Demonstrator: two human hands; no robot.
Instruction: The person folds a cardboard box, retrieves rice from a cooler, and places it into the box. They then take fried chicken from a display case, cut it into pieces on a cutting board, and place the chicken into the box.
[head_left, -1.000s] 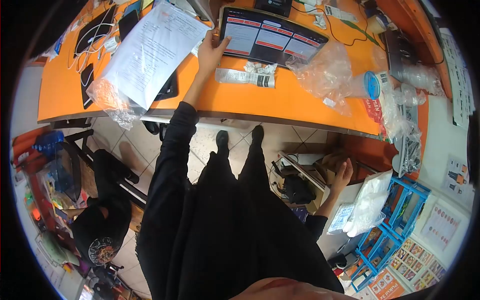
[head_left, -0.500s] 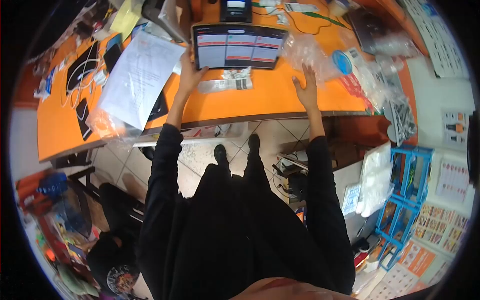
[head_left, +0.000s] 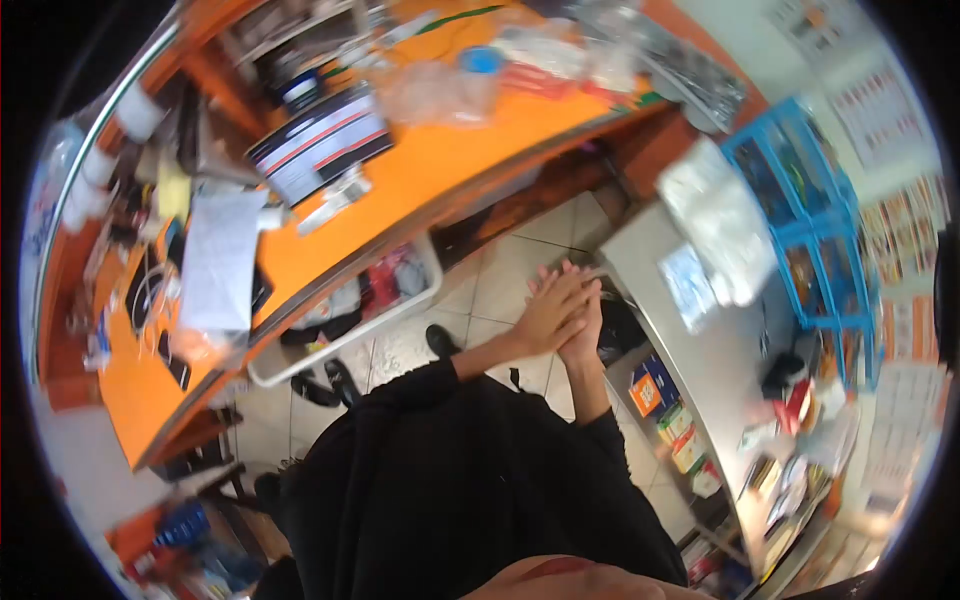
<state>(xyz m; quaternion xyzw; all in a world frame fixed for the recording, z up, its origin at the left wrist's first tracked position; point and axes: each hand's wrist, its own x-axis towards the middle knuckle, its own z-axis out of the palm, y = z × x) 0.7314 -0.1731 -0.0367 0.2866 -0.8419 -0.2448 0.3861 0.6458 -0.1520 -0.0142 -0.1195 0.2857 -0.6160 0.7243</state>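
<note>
My left hand (head_left: 548, 312) lies across my right hand (head_left: 583, 338), palm to palm, in front of my body. Its fingers are stretched out, and I see nothing held in it. The right hand points away from me with its fingers extended, partly covered by the left one. Both hang over the tiled floor, between the orange desk (head_left: 430, 180) and the metal counter (head_left: 665, 290). The counter's edge is nearest to my right hand. On the desk, a tablet (head_left: 322, 145) stands tilted with a small white packet (head_left: 335, 200) before it.
Clear plastic bags (head_left: 440, 95) and a blue lid (head_left: 481, 60) lie on the desk. Printed paper (head_left: 220, 260) is at the left. A white bin (head_left: 432, 270) sits below. Blue baskets (head_left: 795, 190) and a white plastic bag (head_left: 720, 220) are on the counter, with boxes (head_left: 655, 388) on a shelf underneath.
Both hands have left the desk beside the tablet and come together. My body and view have turned right, towards the metal counter.
</note>
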